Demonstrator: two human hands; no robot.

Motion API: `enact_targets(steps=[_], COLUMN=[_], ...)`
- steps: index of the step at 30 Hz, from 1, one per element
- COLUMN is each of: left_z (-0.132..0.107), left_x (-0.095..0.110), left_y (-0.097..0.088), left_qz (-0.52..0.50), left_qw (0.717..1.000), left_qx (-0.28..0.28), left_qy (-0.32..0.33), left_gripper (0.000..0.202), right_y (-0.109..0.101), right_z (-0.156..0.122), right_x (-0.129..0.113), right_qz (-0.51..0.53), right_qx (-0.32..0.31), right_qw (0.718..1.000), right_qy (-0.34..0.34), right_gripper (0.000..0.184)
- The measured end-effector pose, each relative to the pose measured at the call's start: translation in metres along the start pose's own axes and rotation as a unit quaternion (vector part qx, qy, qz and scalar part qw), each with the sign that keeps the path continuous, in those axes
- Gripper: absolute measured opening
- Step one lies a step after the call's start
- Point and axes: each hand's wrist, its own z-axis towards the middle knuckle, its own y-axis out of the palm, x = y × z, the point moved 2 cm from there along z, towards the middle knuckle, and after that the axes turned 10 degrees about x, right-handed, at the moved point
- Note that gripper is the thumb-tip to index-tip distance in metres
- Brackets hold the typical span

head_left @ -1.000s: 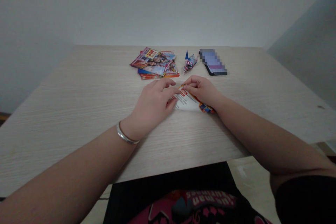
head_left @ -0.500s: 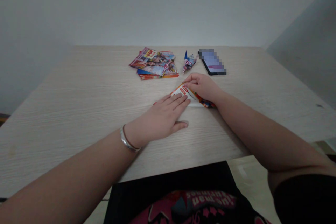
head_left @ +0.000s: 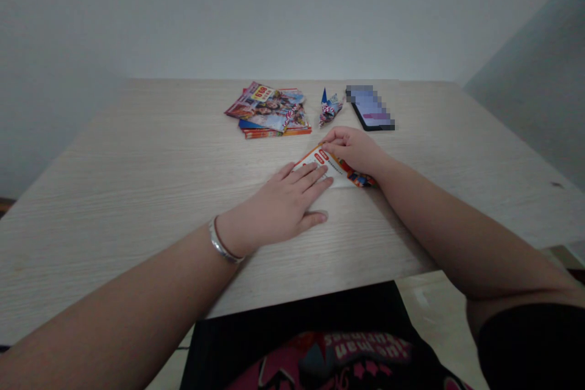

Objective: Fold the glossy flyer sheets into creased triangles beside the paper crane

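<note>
Pale tabletop (head_left: pixel 137 152), grey wall (head_left: pixel 292 12); leaflets (head_left: pixel 269 109), a paper figure (head_left: pixel 329 108) and a phone (head_left: pixel 369 111) lie far back. Left hand (head_left: pixel 278 207) rests flat on folded paper (head_left: pixel 333 172); right hand (head_left: pixel 354 149) curls at its corner, grip unclear.

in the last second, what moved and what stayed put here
The left hand let go of its pinch, dropped flat and slid back along the folded paper, now pressing it down. The right hand still pinches the far corner. Flyer stack, paper figure and phone stayed put.
</note>
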Motion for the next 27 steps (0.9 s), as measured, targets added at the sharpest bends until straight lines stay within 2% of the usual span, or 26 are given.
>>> enact_targets(steps=[4,17,27], left_z=[-0.0021,-0.0035,-0.0011], left_x=[0.0001,0.0021,0.0043], left_y=[0.0007,0.0023,-0.0029], left_qz=[0.002,0.003,-0.008], left_qw=[1.000,1.000,1.000], left_qx=[-0.024,0.009,-0.029], left_qy=[0.002,0.010,-0.009], left_gripper=[0.073,0.070,0.073], right_y=[-0.0005,0.0011,-0.0002], right_z=[-0.0019,-0.0011,0.0001], right_x=[-0.0023,-0.0019,-0.0012], right_qz=[-0.016,-0.020,-0.063], right_qx=[0.001,0.003,-0.005], right_qw=[1.000,0.999,0.998], right_qy=[-0.002,0.031,0.021], right_gripper=[0.008,0.006,0.006])
